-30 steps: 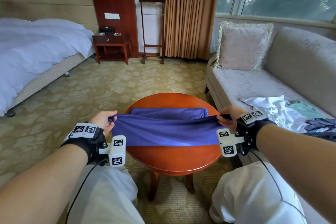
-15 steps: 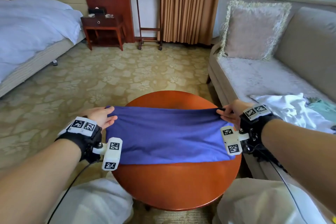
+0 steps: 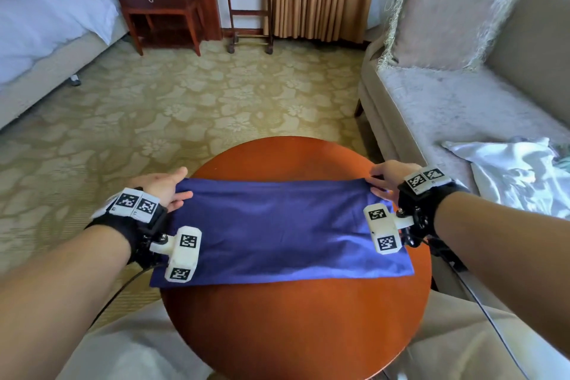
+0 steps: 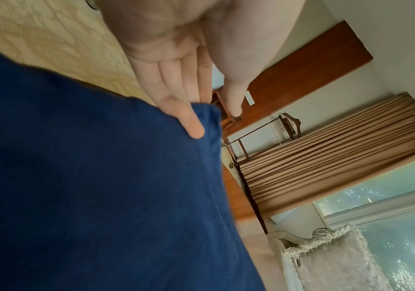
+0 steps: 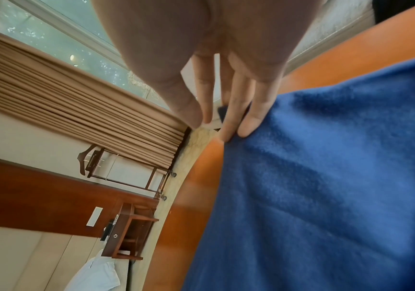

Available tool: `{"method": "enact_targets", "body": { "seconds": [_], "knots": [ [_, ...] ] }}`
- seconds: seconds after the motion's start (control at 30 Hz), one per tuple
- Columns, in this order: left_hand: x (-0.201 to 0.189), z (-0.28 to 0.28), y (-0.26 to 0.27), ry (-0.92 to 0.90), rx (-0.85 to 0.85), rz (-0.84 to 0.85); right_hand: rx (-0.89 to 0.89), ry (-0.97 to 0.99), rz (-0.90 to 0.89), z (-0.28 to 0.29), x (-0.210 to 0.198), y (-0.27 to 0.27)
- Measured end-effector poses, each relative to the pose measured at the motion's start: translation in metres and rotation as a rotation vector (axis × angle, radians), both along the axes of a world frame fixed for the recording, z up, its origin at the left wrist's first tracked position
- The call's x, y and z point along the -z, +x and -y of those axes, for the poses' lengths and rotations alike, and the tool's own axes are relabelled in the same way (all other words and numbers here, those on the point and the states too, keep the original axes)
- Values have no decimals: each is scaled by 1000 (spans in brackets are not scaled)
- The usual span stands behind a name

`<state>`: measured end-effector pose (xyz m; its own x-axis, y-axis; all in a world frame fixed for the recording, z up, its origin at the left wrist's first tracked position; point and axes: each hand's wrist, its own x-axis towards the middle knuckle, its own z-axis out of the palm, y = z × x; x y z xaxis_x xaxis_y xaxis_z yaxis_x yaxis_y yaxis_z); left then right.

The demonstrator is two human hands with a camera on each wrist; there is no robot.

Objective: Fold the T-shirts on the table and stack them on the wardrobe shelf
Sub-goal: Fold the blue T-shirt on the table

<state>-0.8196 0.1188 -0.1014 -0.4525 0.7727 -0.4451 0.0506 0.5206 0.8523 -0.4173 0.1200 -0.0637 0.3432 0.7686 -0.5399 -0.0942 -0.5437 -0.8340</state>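
Head view: a blue shirt [image 3: 277, 231], folded into a wide band, lies flat across the round bench [image 3: 293, 327], its ends reaching past the rim on both sides. The left hand [image 3: 163, 187] sits at the shirt's far left corner, fingers straight and touching the cloth. The right hand [image 3: 390, 179] sits at the far right corner, fingers laid on the cloth's edge. A white garment [image 3: 518, 176] lies on the sofa [image 3: 431, 108] to the right, well apart from the bench. A bed [image 3: 46, 18] stands at far left.

Left wrist view: the left hand [image 4: 176, 78] is flat, fingers [image 4: 189, 122] straight together, their tips resting on top of the shirt [image 4: 97, 196] near its corner; the thumb stands off the cloth. It grips nothing.

Right wrist view: the right hand [image 5: 221, 78] has straight fingers [image 5: 251, 122]; two tips press on the shirt [image 5: 326, 196] at its corner, thumb held apart. The bench [image 5: 196, 196] shows beside the cloth.
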Motion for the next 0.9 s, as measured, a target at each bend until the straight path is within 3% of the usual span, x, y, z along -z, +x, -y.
{"method": "enact_targets", "body": {
  "seconds": [0.1, 0.2, 0.33, 0.43, 0.57, 0.77, 0.9],
  "knots": [
    [-8, 9, 9, 81, -57, 11, 20, -8, 145, 10, -9, -3],
    [-14, 23, 15, 213, -53, -167, -54, 4, 274, 28, -17, -9],
    [-24, 50, 46, 261, 342, -363, -325, -99, 613, 39, -7, -21],
    [-18, 63, 61, 104, 644, -597, -677, -243, 892, 63, -1, -52],
    [-7, 79, 72, -66, 977, -937, -930, -373, 1108, 92, 17, -69],
    [-8, 83, 65, -186, 1057, -998, -913, -271, 1269, 93, 26, -63],
    [-12, 88, 77, -181, 1013, -1046, -854, -238, 1363, 73, 24, -59]
  ]
}}
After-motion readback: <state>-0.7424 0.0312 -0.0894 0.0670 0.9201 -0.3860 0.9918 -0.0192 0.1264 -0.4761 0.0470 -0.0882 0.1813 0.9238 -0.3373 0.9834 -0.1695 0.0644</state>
